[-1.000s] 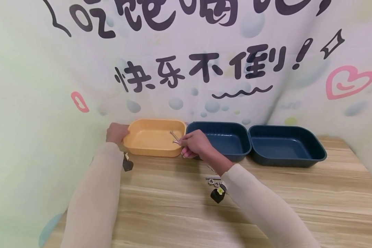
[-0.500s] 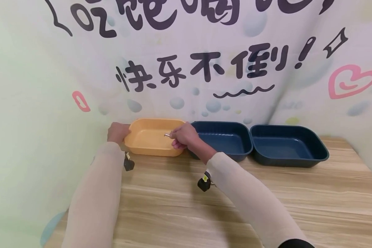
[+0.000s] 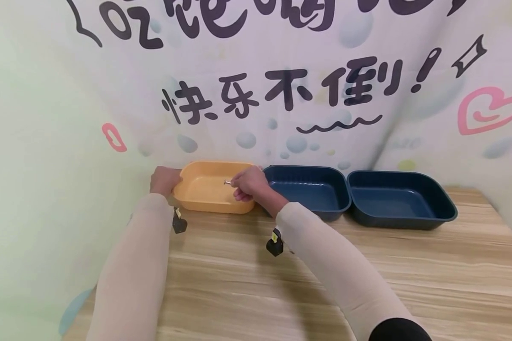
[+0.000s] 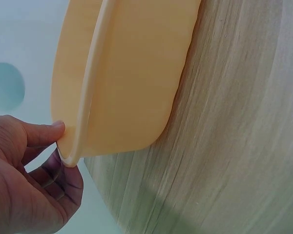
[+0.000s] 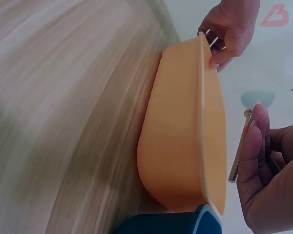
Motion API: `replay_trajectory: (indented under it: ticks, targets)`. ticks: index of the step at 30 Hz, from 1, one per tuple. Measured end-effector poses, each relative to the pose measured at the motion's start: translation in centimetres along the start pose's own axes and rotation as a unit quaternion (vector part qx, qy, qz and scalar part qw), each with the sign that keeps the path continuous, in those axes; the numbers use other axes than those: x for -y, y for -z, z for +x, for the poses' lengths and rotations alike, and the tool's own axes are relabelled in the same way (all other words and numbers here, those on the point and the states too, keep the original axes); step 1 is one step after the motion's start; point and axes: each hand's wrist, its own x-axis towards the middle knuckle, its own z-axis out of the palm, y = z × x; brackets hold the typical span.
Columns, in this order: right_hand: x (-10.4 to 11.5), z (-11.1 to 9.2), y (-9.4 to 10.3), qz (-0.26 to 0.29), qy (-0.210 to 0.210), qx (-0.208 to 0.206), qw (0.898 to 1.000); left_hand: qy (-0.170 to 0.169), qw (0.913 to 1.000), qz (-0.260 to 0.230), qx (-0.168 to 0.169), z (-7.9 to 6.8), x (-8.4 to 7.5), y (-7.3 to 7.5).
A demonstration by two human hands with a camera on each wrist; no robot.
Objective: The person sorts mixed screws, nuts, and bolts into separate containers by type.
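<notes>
The left hand (image 3: 164,180) grips the left end of a yellow bin (image 3: 213,207); in the left wrist view its thumb (image 4: 51,132) lies inside the rim and the fingers curl beneath it. Over the right part of that bin, the right hand (image 3: 251,183) pinches a metal bolt (image 3: 227,182) between thumb and fingertips. Seen from the right wrist, the bolt (image 5: 240,146) slants alongside the fingers, its round head by the fingertips and its threaded end pointing away from them. Part of the bolt is hidden by the right hand in the head view.
A dark blue bin (image 3: 307,192) stands close to the yellow one's right side, with a second blue bin (image 3: 403,203) beyond it. All rest on a wooden table (image 3: 222,265) against a printed cloth backdrop (image 3: 247,118). The right sleeve (image 3: 324,255) covers part of the tabletop.
The right hand has moved left and inward over the yellow bin with the bolt. Small metal parts on the table are now behind the right arm. The left hand keeps its grip.
</notes>
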Motion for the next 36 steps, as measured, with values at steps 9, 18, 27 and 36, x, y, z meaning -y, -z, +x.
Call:
replay_trajectory:
  ticks: [9,18,27,36]
  targets:
    - [0.0,-0.1,0.4,0.003,0.002,-0.002,1.0,-0.001,1.0,0.004,0.0,0.1,0.0,0.0]
    - [-0.2,-0.2,0.8,0.002,-0.007,-0.011,1.0,0.01,0.9999,0.0,0.005,0.1,0.0,0.0]
    - [-0.2,-0.4,0.8,0.005,-0.009,-0.007,1.0,0.008,0.9999,0.003,0.008,0.1,-0.1,-0.1]
    - [-0.4,-0.7,1.2,0.008,-0.007,-0.005,1.0,0.012,0.9999,0.006,0.008,0.3,-0.1,-0.2]
